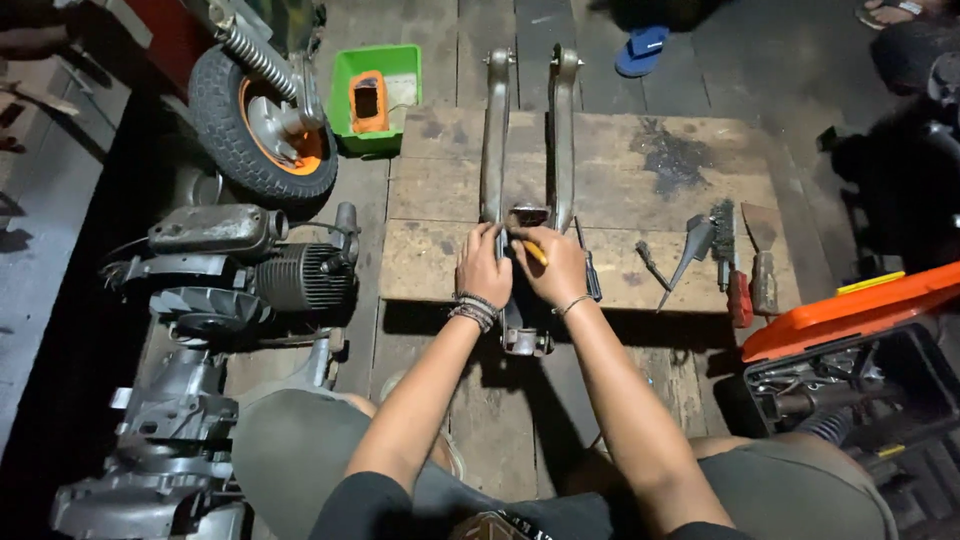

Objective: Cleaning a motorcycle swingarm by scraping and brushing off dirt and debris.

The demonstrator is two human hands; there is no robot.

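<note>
Both hands meet on the forked metal swingarm [497,140] lying across the wooden board [620,170]. Left hand [483,270] clasps its left leg; right hand [553,268] grips a yellow-handled tool [534,251]. Screwdrivers [655,265] lie toward three o'clock.

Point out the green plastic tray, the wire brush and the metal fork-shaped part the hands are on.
green plastic tray [345,85], head view, on its left wall.
wire brush [722,228], head view, on its bristles.
metal fork-shaped part [494,130], head view, on its left arm, above the hands.
</note>
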